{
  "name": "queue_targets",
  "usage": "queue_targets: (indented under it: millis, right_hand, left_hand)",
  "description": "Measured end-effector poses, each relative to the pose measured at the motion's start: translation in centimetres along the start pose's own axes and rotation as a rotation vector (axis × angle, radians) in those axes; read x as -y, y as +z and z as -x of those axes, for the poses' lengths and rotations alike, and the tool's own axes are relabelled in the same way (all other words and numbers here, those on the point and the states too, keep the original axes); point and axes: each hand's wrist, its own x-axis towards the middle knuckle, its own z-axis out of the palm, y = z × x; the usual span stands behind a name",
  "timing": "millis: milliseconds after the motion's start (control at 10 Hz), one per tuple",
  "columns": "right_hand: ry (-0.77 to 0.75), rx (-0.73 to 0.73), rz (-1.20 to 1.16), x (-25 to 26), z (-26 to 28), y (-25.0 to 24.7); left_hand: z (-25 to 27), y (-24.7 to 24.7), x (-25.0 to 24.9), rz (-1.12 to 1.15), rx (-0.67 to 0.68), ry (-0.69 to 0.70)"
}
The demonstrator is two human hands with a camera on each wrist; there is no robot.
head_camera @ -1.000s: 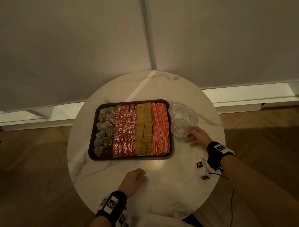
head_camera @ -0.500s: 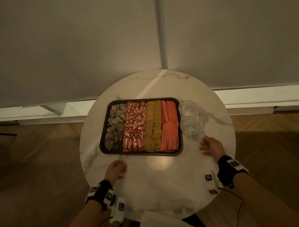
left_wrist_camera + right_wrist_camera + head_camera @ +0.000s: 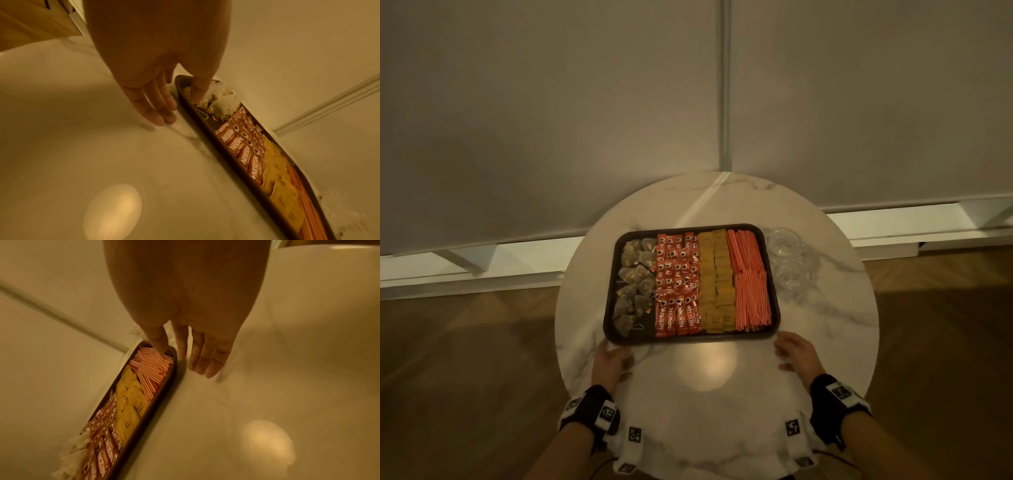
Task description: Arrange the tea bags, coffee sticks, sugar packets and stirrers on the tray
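Tray [image 3: 608,305] holds tea bags [image 3: 634,284], coffee sticks [image 3: 677,284], sugar packets [image 3: 715,281], stirrers [image 3: 751,281].

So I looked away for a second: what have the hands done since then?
The right hand left the glass cups and the left hand came forward; both now sit open at the tray's near corners, gripping nothing. The tray's contents and the cups look unchanged.

Printed "NESCAFE" in white on the red coffee sticks [image 3: 677,320] [image 3: 242,146]; smaller print there probably unreadable.
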Motion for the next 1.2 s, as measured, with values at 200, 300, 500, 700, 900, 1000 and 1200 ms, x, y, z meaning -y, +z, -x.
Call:
queue_targets:
  millis: [200, 300, 500, 700, 900, 1000, 1200]
  right_hand:
    - [0.041, -0.034, 0.026, 0.7, 1.9, 2.8]
    - [0.067, -0.050, 0.017, 1.5, 2.7, 3.5]
    - [0.095, -0.064, 0.026, 1.9, 4.0, 4.0]
    - [0.086, -0.027, 0.004, 3.1, 4.3, 4.1]
    - [0.111, -0.027, -0.081, 3.1, 4.1, 3.7]
    - [0.112, -0.022, -0.101, 3.3, 4.2, 3.4]
    - [0.122, -0.014, -0.042, 3.0, 4.3, 2.8]
  left_hand:
    - [-1.8, -1.6, 0.9, -0.006, 0.057, 0.045]
    - [-2.2, -1.6, 0.9, 0.074, 0.079, 0.022]
    - [-4.4, -2.3, -0.6, 0.139, 0.120, -0.085]
    - [-6.5, -1.9, -0.9, 0.066, 0.136, -0.091]
    - [-6.6, -1.9, -0.6, 0.096, 0.118, -0.075]
    - [-5.9, -1.9, -1.2, 0.072, 0.126, -0.080]
    - [-2.8, -2.8, -1.8, -0.215, 0.075, -0.052]
